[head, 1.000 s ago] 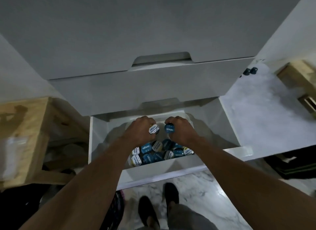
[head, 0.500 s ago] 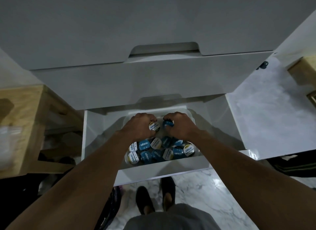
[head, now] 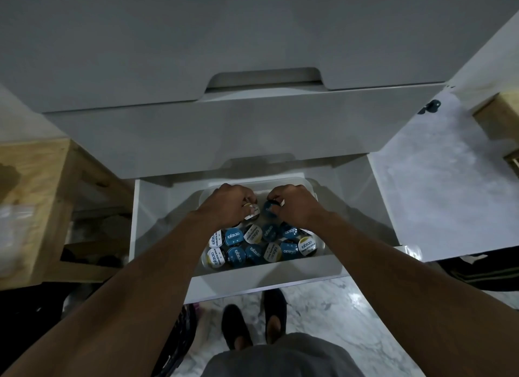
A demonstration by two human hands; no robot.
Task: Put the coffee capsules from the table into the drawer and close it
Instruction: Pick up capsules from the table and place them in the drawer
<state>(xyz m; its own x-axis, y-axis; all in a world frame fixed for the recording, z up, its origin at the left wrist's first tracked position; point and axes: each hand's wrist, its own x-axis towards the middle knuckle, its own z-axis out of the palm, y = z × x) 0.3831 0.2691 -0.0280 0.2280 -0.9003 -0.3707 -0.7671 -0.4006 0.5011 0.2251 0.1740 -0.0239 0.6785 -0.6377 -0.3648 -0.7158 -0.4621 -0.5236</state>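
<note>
The bottom drawer (head: 264, 281) of a white cabinet stands pulled out. Inside it sits a clear plastic bin (head: 307, 184) holding several blue and white coffee capsules (head: 254, 246). My left hand (head: 227, 205) is down in the bin, shut on a white-lidded capsule (head: 252, 210). My right hand (head: 293, 205) is beside it, shut on a blue-lidded capsule (head: 270, 208). Both held capsules hover just above the pile, toward the back of the bin. Two dark capsules (head: 429, 107) lie on the floor far right, near the cabinet's side.
Above the open drawer, a second drawer front (head: 224, 129) juts out. A wooden stool or crate (head: 36, 197) stands at the left. Another wooden piece (head: 502, 118) is at the right. My feet (head: 252, 320) stand on marble floor below the drawer.
Both hands have sunk a little lower into the bin with their capsules. The view has shifted closer to the cabinet and slightly left.
</note>
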